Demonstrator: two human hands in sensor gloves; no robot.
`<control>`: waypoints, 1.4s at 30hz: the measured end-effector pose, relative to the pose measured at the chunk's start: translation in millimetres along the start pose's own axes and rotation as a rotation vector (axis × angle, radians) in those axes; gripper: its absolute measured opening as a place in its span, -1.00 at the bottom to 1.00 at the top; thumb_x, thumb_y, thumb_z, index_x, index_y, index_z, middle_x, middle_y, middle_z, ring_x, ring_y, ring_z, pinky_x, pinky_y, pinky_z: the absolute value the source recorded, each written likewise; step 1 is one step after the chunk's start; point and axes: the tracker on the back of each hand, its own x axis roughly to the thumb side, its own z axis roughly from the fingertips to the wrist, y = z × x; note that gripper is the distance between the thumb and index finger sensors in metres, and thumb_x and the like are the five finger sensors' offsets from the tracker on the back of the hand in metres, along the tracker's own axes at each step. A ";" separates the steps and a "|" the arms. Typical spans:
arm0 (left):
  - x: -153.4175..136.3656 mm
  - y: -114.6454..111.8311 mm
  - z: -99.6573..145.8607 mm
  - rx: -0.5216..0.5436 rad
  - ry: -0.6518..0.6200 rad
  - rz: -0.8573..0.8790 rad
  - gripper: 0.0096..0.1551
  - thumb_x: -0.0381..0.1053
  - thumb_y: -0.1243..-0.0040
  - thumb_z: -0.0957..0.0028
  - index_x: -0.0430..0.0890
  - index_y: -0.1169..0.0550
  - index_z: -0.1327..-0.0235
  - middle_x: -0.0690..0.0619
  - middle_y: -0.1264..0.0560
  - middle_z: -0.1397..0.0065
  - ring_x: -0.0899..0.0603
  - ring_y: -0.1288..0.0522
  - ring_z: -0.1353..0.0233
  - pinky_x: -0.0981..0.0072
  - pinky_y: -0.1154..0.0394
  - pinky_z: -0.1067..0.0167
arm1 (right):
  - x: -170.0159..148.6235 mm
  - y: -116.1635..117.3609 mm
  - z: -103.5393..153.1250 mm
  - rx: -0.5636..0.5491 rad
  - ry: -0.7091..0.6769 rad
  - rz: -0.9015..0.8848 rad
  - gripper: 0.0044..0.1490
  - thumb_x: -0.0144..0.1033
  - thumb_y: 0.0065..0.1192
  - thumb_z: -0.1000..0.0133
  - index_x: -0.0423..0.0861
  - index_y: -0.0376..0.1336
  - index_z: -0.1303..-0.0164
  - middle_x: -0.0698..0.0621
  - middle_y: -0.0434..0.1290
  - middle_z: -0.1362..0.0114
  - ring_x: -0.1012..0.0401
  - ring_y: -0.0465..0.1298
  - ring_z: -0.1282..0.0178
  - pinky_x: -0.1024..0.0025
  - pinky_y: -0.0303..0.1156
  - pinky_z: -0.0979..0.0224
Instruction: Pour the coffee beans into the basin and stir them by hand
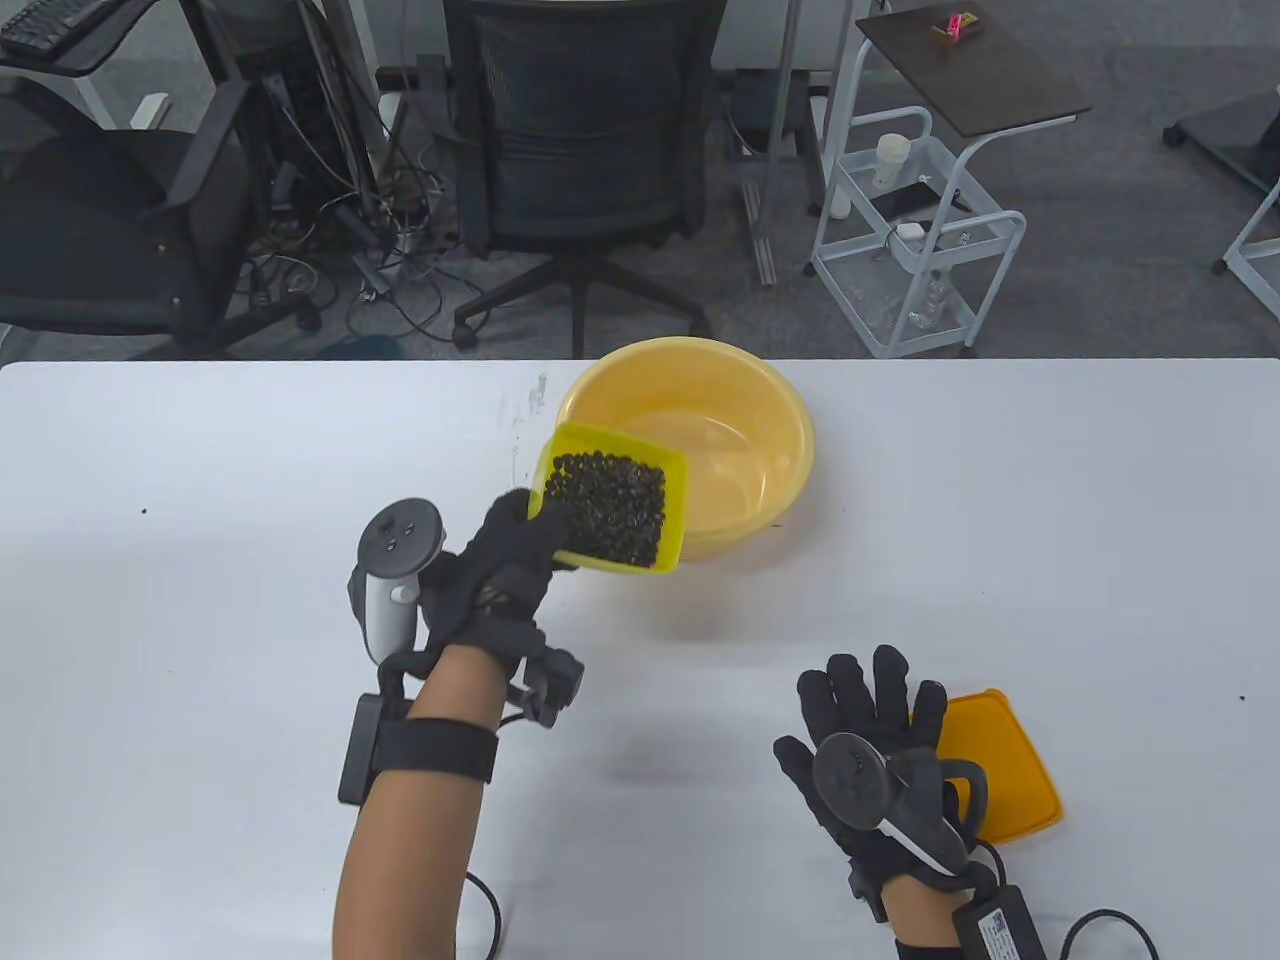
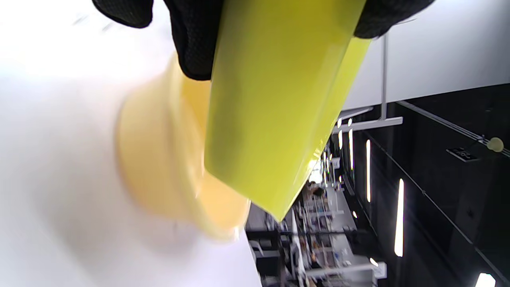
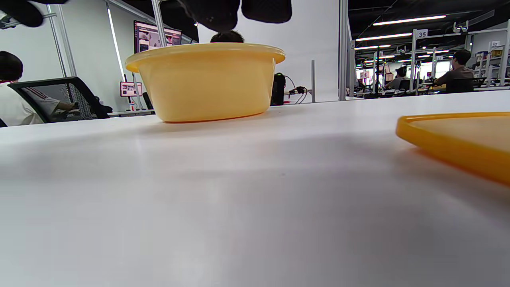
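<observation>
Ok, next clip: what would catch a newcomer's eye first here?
The green box full of dark beans, held by the left hand over the near rim of the yellow basin at the table's middle; the basin looks empty so far. Next, the right hand spread flat on the table at lower right, beside the orange lid.

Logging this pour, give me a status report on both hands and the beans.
Left hand grips bean box over basin. Right hand flat beside lid. Beans unpoured; path clear.
</observation>
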 end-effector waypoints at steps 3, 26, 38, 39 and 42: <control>18.7 -5.2 -25.6 0.121 -0.059 -0.267 -0.05 0.34 0.21 -0.32 -0.25 0.19 -0.55 -0.25 -0.04 -0.40 -0.19 -0.39 -0.49 -0.30 -0.13 -0.48 | 3.2 0.0 1.9 -0.006 -0.018 0.013 -0.08 0.30 -0.18 0.00 0.02 0.03 -0.51 -0.06 -0.02 -0.65 -0.23 -0.29 -0.66 -0.34 -0.41 -0.46; 26.4 -25.4 -73.1 0.193 -0.091 -0.504 -0.07 0.32 0.20 -0.31 -0.21 0.23 -0.53 -0.23 0.01 -0.42 -0.20 -0.33 -0.52 -0.29 -0.07 -0.51 | -8.6 7.6 3.6 0.089 0.021 -0.037 0.05 0.38 -0.23 0.02 0.02 -0.23 -0.57 -0.07 -0.31 -0.66 -0.16 -0.41 -0.65 -0.31 -0.46 -0.46; 41.9 -24.7 -67.3 0.222 -0.112 -0.559 -0.07 0.32 0.19 -0.31 -0.21 0.22 -0.53 -0.23 0.00 -0.42 -0.20 -0.34 -0.52 -0.28 -0.08 -0.51 | -7.6 6.7 5.7 0.097 0.015 -0.061 0.06 0.37 -0.22 0.02 0.00 -0.25 -0.56 -0.09 -0.34 -0.65 -0.15 -0.44 -0.64 -0.31 -0.46 -0.46; 42.8 -24.8 -66.9 0.224 -0.113 -0.561 -0.07 0.32 0.19 -0.31 -0.21 0.22 -0.53 -0.23 0.00 -0.42 -0.20 -0.33 -0.52 -0.28 -0.08 -0.50 | -7.6 6.7 5.7 0.097 0.015 -0.061 0.06 0.37 -0.22 0.02 0.00 -0.25 -0.56 -0.09 -0.34 -0.65 -0.15 -0.44 -0.64 -0.31 -0.46 -0.46; 44.6 -24.5 -66.0 0.227 -0.111 -0.563 -0.07 0.32 0.19 -0.31 -0.20 0.22 -0.53 -0.22 0.00 -0.42 -0.20 -0.34 -0.52 -0.28 -0.08 -0.51 | -7.6 7.3 5.7 0.105 0.015 -0.071 0.05 0.37 -0.22 0.02 0.00 -0.25 -0.56 -0.09 -0.34 -0.65 -0.15 -0.44 -0.64 -0.31 -0.46 -0.46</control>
